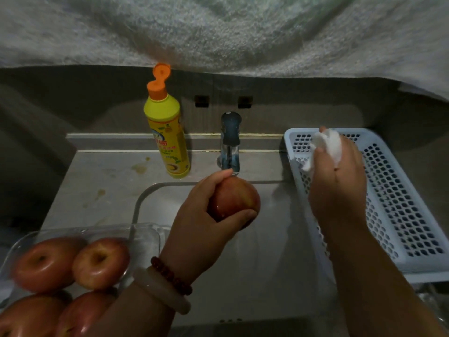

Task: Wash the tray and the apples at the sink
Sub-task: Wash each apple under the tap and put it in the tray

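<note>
Apple held over the sink, tissue in the other hand

At frame centre the left hand (209,210) clamps a red apple (234,203) below the tap (230,142) — the right hand (337,181), over the white basket (401,215), pinches what looks like crumpled tissue (328,147); four apples sit in the clear tray (145,237), lower left.

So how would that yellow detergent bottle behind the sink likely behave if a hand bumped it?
The yellow detergent bottle stands tall and narrow on the steel counter, so it would probably tip rather than slide. Its orange flip cap is open, so a fall might spill some. The plastic body looks rigid enough to grip, though possibly slick near a wet sink.
</note>
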A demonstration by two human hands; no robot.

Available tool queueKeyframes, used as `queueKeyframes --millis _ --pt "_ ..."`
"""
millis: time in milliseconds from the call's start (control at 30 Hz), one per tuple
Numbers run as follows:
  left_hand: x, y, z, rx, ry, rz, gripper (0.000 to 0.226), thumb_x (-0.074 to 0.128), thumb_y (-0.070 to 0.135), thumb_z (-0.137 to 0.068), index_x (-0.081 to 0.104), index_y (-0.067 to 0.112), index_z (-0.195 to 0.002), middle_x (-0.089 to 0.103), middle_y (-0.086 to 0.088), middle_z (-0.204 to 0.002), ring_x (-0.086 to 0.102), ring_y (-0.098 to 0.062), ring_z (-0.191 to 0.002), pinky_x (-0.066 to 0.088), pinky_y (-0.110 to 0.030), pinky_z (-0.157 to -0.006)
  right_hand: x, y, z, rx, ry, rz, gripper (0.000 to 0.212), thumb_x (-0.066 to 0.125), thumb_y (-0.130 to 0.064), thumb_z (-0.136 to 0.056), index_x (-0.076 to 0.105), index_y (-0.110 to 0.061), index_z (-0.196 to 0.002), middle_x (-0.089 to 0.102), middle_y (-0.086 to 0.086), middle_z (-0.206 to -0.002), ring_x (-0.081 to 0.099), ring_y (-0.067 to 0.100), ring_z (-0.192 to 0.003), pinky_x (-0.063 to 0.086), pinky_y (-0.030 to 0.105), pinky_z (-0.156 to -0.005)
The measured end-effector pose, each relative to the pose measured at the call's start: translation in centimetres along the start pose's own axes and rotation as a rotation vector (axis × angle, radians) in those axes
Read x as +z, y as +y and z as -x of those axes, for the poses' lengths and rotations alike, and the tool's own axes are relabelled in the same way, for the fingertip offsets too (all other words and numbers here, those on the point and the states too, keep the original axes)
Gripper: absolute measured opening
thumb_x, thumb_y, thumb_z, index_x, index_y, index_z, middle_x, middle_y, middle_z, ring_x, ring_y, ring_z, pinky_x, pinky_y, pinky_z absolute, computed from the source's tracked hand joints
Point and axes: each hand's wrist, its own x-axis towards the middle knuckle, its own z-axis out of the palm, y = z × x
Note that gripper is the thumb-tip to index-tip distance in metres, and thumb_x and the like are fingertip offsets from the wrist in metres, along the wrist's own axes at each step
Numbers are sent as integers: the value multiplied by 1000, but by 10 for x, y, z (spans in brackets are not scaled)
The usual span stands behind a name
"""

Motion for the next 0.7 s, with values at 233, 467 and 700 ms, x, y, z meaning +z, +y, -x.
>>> queueKeyframes --millis 233,467,700 --pt "4 2 1 -5 -9 5 62 79 38 -68 43 55 -116 42 35 -114 44 18 -104 45 -4 -78 14 26 -27 -174 -118 483 49 34 -32 -95 47 -19 -140 35 14 -150 30 37 -137 29 53 -110" --pt "6 3 -1 -14 2 8 60 79 36 -69 43 56 -113 43 35 -112 44 18 -104 45 -4 -78 44 51 -30 15 -566 887 53 34 -46 -101 14 -46 -149 -19 1 -161 -11 42 -145 2 63 -114" --pt "4 4 -3 -25 27 10 60 79 34 -69 46 53 -115 44 35 -112 47 15 -102 45 -5 -76 44 47 -25 -50 -518 903 67 50 -55 -92 13 -51 -148 -39 3 -152 -28 45 -140 7 66 -112"
